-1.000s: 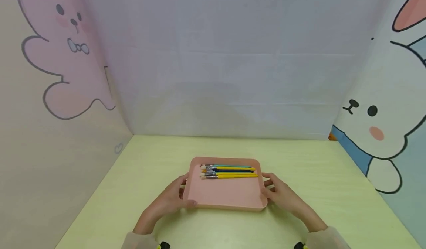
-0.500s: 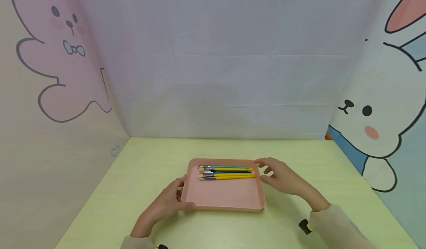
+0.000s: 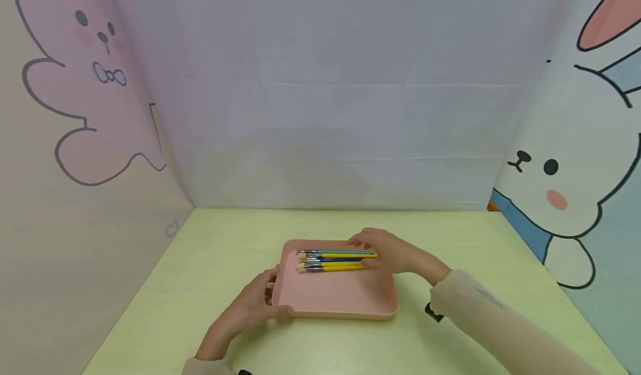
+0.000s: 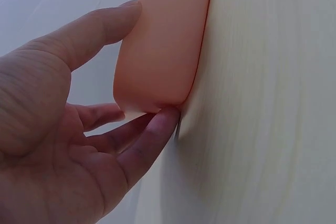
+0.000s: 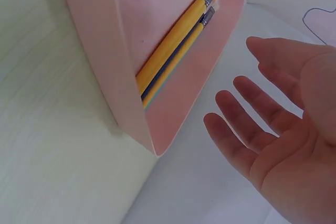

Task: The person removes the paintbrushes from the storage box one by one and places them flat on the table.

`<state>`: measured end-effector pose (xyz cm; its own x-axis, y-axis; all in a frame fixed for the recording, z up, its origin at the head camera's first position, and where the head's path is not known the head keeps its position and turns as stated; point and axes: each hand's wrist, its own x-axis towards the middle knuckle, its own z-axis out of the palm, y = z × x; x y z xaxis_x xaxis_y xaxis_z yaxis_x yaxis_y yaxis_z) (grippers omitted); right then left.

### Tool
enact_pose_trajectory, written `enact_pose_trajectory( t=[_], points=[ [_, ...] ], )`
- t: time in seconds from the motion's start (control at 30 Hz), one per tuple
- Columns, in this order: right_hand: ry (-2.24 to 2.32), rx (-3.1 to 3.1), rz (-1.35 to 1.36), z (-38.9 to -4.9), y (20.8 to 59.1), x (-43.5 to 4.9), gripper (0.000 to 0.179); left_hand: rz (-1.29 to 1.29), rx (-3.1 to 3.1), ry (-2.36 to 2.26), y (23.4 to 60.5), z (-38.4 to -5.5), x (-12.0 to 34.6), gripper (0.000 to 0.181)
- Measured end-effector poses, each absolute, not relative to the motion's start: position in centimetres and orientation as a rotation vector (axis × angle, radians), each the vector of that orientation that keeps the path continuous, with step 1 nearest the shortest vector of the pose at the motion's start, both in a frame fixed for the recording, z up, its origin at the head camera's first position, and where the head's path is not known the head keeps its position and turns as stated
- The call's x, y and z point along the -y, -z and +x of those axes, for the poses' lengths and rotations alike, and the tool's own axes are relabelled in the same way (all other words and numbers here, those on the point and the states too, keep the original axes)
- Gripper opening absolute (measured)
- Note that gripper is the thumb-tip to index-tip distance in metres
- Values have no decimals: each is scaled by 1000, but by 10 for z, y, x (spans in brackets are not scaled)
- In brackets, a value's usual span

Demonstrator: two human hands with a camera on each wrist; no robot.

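A pink tray (image 3: 330, 297) lies on the table with several paintbrushes (image 3: 328, 256) side by side along its far part. Their handles are yellow, dark blue and teal; the bristles point left. My left hand (image 3: 252, 302) grips the tray's near left corner. In the left wrist view its thumb (image 4: 113, 22) presses one wall and its fingertips touch the adjoining one. Over the right ends of the paintbrush handles reaches my right hand (image 3: 390, 251), fingers spread and loosely bent. The right wrist view has that hand (image 5: 283, 124) apart from the paintbrushes (image 5: 176, 45), holding nothing.
The pale yellow-green table (image 3: 240, 236) extends around the tray. Behind it stands a plain whitish back wall (image 3: 320, 113). Side panels carry a pink cartoon bear (image 3: 95, 102) and a white cartoon rabbit (image 3: 576, 141).
My right hand has let go of the tray's right side, lifted, and moved left over the paintbrush handles. My left hand keeps its grip on the tray.
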<state>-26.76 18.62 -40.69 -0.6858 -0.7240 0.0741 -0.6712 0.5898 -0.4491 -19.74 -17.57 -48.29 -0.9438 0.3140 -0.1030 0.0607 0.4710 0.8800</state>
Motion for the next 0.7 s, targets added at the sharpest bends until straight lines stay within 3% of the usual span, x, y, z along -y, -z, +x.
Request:
enact_pose_trajectory(
  t=[0.5,0.7],
  points=[
    [722,-2563,-1079,-290,434,-150,52,333,-2459,-1472,482,-198,177,108],
    [638,-2590,-1016,-288,442,-143,46,342,-2459,-1479,483,-198,177,108]
  ],
)
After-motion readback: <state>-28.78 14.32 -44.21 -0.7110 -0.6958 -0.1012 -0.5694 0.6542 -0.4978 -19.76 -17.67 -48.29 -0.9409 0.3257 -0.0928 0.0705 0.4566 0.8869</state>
